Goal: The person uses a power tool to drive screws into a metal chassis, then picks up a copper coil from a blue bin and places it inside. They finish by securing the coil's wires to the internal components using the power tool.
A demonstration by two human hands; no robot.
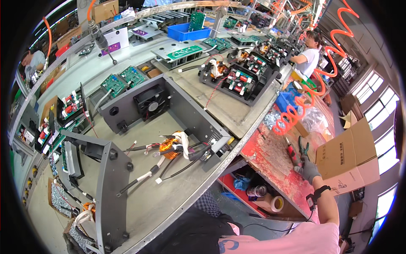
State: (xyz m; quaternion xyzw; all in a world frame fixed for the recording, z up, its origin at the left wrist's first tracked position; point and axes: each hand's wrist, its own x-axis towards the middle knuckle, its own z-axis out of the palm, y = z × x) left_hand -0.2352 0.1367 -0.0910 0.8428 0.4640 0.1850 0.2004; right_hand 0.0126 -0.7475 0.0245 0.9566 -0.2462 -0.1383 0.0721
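My right hand (310, 171), in a grey glove, reaches over a red, worn bench top at the right. Its fingers are closed at the lower end of a red-handled tool (292, 153), whose exact kind I cannot make out. Pliers with green handles (303, 145) lie just beyond the fingers. My left hand does not show. On the grey workbench before me stands an open dark metal housing (198, 114) with a black fan (151, 103) in its wall. A copper-wound coil (169, 146) with white and black cables lies within it.
An open cardboard box (347, 156) stands right of my hand. An orange coiled hose (292, 119) hangs above the red bench. Circuit boards (114, 84), half-built units (239, 80) and a blue bin (188, 33) fill the far bench. A hanging screwdriver (100, 40) and another person (308, 59) are farther off.
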